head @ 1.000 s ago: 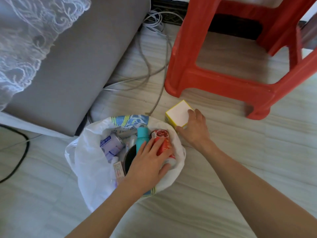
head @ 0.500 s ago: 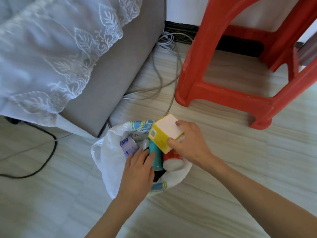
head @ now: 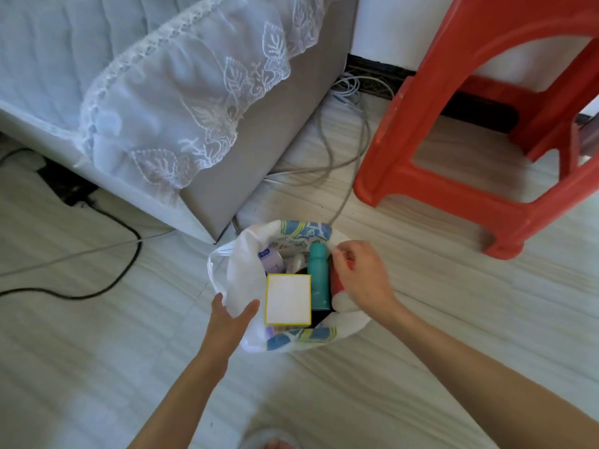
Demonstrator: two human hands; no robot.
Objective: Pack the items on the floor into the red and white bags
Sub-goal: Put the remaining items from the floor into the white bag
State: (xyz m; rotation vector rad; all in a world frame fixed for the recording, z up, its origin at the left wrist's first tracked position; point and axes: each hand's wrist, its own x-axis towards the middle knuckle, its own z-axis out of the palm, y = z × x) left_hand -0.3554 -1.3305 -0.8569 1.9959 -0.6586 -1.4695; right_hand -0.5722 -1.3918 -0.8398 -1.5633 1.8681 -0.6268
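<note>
The white bag (head: 240, 273) stands open on the floor between my hands. Inside it a yellow-edged box with a white top (head: 287, 299) lies flat beside a teal bottle (head: 318, 277), a red can (head: 337, 281) and a purple-and-white packet (head: 270, 259). My left hand (head: 231, 319) rests against the bag's left wall with thumb and fingers spread. My right hand (head: 363, 273) hovers at the bag's right rim above the red can, fingers curled; what they pinch is hidden. No red bag is in view.
A red plastic stool (head: 453, 196) stands to the right behind the bag. A grey bed base with a lace cover (head: 259, 140) fills the upper left. Grey cables (head: 350, 150) and a black cable (head: 113, 280) lie on the pale floor.
My right hand lifted the box from the floor, set it in the bag and let go, then moved to the right rim. My left hand came out of the bag to its left wall.
</note>
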